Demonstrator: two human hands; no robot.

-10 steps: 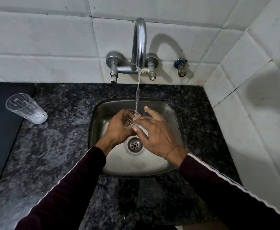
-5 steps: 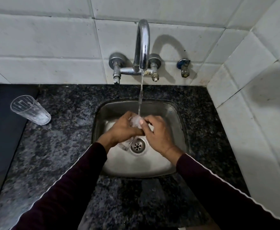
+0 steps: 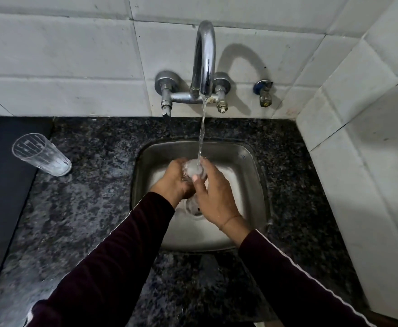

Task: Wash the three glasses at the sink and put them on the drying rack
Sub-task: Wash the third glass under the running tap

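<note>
Dark speckled granite counter (image 3: 94,208), wet patches around the basin. Steel sink (image 3: 252,185) set into it near the back right corner (white tiled walls (image 3: 63,67) behind and to the right). One clear ribbed glass (image 3: 43,155) stands upright on the counter, well left of the sink, right at the edge of a flat black surface (image 3: 2,185) covering the counter's left end.

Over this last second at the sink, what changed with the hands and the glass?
The right hand, open-fingered a second ago, closed around the clear drinking glass that the left hand grips; the glass turned its end up into the water stream. Unchanged: the chrome tap runs and the ribbed clear glass stands on the black granite counter.
</note>
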